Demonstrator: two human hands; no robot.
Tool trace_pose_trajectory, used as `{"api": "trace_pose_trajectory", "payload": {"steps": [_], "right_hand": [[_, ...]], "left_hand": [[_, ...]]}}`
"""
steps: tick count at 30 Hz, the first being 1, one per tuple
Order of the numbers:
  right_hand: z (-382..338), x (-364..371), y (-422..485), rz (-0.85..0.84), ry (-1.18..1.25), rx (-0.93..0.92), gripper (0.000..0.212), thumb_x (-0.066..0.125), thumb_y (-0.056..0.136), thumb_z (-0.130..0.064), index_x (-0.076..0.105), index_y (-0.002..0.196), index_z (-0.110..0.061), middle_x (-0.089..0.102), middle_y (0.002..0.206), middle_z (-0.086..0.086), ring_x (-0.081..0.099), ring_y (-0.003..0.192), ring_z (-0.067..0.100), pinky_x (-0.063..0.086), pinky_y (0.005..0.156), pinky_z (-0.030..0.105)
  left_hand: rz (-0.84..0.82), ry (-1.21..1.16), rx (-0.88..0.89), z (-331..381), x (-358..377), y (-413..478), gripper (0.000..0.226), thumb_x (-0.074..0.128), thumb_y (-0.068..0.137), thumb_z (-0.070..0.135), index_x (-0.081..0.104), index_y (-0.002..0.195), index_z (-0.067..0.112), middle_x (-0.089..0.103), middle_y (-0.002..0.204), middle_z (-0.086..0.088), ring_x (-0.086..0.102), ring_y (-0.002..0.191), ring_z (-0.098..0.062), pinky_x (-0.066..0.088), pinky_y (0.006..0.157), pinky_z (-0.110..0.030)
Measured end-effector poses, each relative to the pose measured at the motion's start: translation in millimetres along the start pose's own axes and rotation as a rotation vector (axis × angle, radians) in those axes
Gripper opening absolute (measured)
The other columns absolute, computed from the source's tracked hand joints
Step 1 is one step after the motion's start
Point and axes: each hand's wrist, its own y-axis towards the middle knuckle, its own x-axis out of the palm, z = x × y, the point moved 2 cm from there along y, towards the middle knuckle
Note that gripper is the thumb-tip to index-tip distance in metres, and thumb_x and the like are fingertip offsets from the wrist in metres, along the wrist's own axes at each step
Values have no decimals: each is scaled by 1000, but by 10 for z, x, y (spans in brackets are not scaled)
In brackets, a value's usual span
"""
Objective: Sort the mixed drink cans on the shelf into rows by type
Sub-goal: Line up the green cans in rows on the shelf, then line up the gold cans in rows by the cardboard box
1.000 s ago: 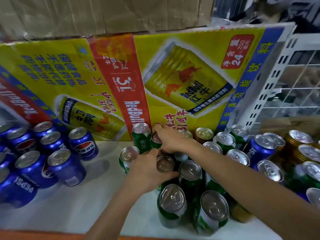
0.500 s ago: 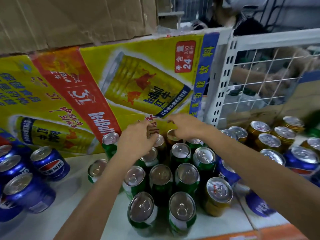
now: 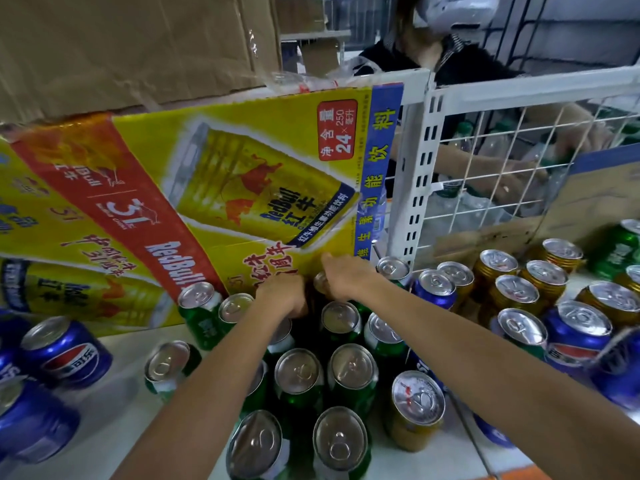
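Roughly halfway: green aluminium drink cans (image 3: 351,372) are standing in rows mid-shelf, blue cola cans (image 3: 65,351) are sitting at the left edge of the white shelf board (image 3: 114,396), gold metal cans (image 3: 512,292) are mixing with blue rightward, the right hand (image 3: 346,277) is seemingly pinching a back-edge can (image 3: 320,283), and the left hand (image 3: 282,296) is curling over something hidden.

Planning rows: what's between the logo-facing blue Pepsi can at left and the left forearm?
Head view: one standing green metal can, silver-topped, on the white shelf.
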Motion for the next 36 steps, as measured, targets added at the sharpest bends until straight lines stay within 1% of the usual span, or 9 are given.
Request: {"api": "trace_pose_trajectory", "payload": {"steps": [5, 11, 15, 21, 23, 27, 29, 32, 36], "right_hand": [[80, 28, -40, -1, -35, -43, 53, 59, 86, -12, 38, 133, -25, 56, 122, 10, 55, 111, 33, 47, 86, 41], [39, -16, -111, 65, 73, -111, 41, 58, 87, -20, 47, 126, -22, 59, 119, 13, 57, 107, 33, 42, 75, 33], [55, -219, -258, 217, 139, -131, 61, 62, 78, -13, 44, 134, -30, 63, 115, 11, 60, 104, 32, 47, 76, 30], [335, -661, -634, 432, 465, -259, 68, 66, 73, -4, 45, 136, -15, 51, 133, 9, 41, 125, 23, 34, 102, 24], [477, -861, -821, 514, 514, -285, 63, 69, 73, -9, 50, 133, -11, 55, 127, 8, 41, 122, 20, 29, 96, 16], [892, -1174, -1156, 594, 459, -316, 58, 76, 65, -33, 61, 119, -17, 57, 96, -13, 48, 99, 12, 41, 88, 22], [1191, -1243, -1321, 616, 437, -291, 55, 81, 65, -34, 62, 113, -15, 59, 101, -7, 53, 96, 12, 44, 86, 27], [1732, -1280, -1568, 640, 423, -240, 58, 83, 68, -28, 58, 118, -15, 54, 105, -10, 50, 95, 6, 40, 83, 13], [2638, -1285, -1743, 679, 471, -106, 62, 83, 69, -28, 53, 122, -18, 54, 105, -10, 49, 94, 5, 36, 69, 12]], "left_hand": [[61, -32, -15, 21, -25, -67, 40, 61, 85, 19, 49, 122, 11, 50, 128, -15, 51, 117, -33, 46, 92, -41], [80, -43, -18, 44, -52, -177, 41, 57, 85, 16, 47, 125, 11, 49, 130, -14, 51, 118, -34, 46, 91, -41], [160, -102, 1, -12, -291, -350, 45, 66, 78, 28, 48, 117, 18, 57, 119, -9, 56, 109, -31, 48, 82, -39], [409, -74, 78, 112, -917, -827, 74, 76, 68, 43, 40, 133, 36, 58, 120, -5, 58, 107, -32, 47, 75, -38], [484, -117, 113, 273, -1121, -967, 76, 77, 68, 42, 40, 134, 35, 57, 123, -4, 56, 109, -33, 46, 79, -39], [557, -165, 184, 732, -1346, -1122, 77, 82, 61, 46, 44, 127, 36, 59, 123, -1, 56, 110, -33, 46, 83, -41], [563, -189, 223, 1020, -1395, -1114, 75, 83, 60, 47, 47, 124, 35, 61, 119, -1, 56, 108, -32, 48, 83, -41], [587, -211, 294, 1567, -1467, -1017, 70, 82, 59, 46, 50, 121, 36, 62, 118, -1, 56, 108, -29, 49, 82, -39], [598, -225, 404, 2462, -1531, -734, 70, 81, 63, 48, 50, 124, 38, 60, 118, 0, 56, 106, -28, 50, 79, -39]]}}
